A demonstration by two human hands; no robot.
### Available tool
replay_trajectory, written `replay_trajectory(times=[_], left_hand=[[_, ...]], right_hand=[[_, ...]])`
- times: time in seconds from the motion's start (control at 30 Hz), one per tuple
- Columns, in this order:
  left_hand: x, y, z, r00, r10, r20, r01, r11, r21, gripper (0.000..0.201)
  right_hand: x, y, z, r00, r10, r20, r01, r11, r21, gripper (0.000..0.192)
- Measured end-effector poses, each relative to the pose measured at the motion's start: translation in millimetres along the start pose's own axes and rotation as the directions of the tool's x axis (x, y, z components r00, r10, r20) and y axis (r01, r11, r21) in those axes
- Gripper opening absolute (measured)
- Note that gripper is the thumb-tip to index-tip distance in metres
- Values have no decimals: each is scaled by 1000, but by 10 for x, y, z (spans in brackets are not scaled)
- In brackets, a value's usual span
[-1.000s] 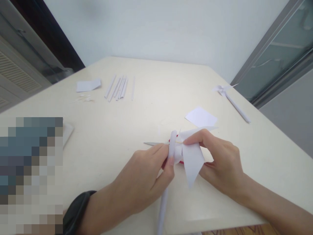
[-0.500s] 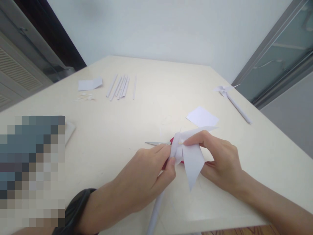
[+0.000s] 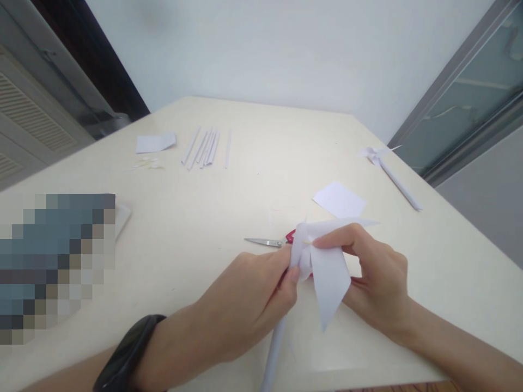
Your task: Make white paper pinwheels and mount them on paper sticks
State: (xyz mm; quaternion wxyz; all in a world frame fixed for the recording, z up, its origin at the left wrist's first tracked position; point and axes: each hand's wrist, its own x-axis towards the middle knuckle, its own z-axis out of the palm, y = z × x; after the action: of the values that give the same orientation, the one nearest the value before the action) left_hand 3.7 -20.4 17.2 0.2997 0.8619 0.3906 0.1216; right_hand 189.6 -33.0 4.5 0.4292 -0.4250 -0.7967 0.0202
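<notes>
A white paper pinwheel with folded, pointed blades is between my two hands above the table. My left hand is closed, its thumb and fingers pinching the pinwheel's left side. Below that hand a rolled white paper stick slants down to the near edge; its upper end is hidden. My right hand has its index fingertip pressed on a thin yellowish stick at the pinwheel's centre, and its thumb is mostly hidden behind a blade. Under the pinwheel lie red-handled scissors, blades pointing left, handles largely covered.
A square paper sheet lies just beyond the pinwheel. Another pinwheel on a stick rests at the right. Several rolled paper sticks, a folded paper and small pale bits lie far left. A pixelated patch covers the left edge.
The view has shifted slightly. My hands and the pinwheel sit a little further right and lower, with the same grip and the right index finger still at the centre.
</notes>
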Motion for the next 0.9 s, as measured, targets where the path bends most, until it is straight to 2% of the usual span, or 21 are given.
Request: replay_trajectory(times=[0.37,0.47,0.63,0.77,0.9], left_hand=[[-3,-34,33,1000,1,-21,-2,997,-79,27],[2,-23,-3,997,0,-76,-10,991,-130,24],[24,-5,-37,984,-86,-154,31,944,-328,8],[25,-15,-13,955,-140,-262,5,889,-458,30],[22,-26,9,949,-154,-276,11,889,-457,30]], right_hand=[[-19,9,-2,999,-9,35,10,999,-45,23],[-11,5,-13,1000,-6,19,7,999,-51,22],[-14,25,-31,999,47,-14,-48,995,-90,25],[-23,53,-23,998,66,-1,-66,993,-96,27],[-31,48,-14,997,78,-13,-79,992,-102,28]])
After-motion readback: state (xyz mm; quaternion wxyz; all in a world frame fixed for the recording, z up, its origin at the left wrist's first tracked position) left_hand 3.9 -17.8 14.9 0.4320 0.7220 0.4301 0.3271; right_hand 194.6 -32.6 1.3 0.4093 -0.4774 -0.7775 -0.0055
